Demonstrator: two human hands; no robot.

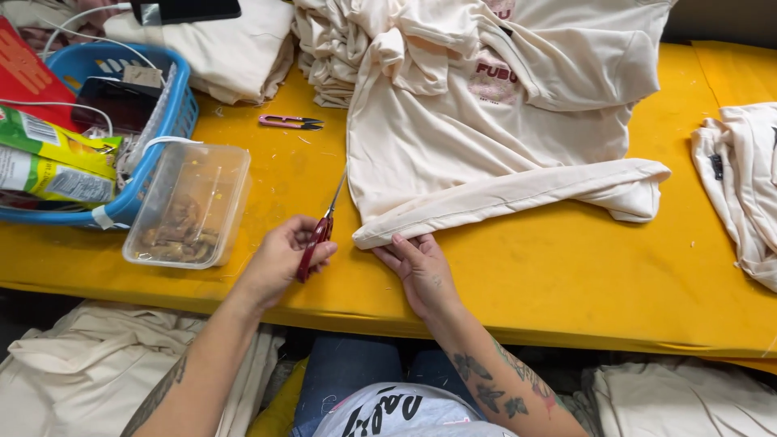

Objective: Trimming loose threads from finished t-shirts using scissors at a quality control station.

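The left hand (pixel 279 259) grips red-handled snips (pixel 320 235); the right hand's (pixel 421 271) fingers press the cream shirt's (pixel 486 137) hem flat, holding nothing. The clear tub's (pixel 190 202) brownish contents are blurred.

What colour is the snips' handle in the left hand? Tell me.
Red, on the snips, in the head view.

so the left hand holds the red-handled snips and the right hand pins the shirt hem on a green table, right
Not quite: the table is yellow, not green, as the head view shows. The rest stands: the left hand holds the red-handled snips, and the right hand pins the shirt hem.
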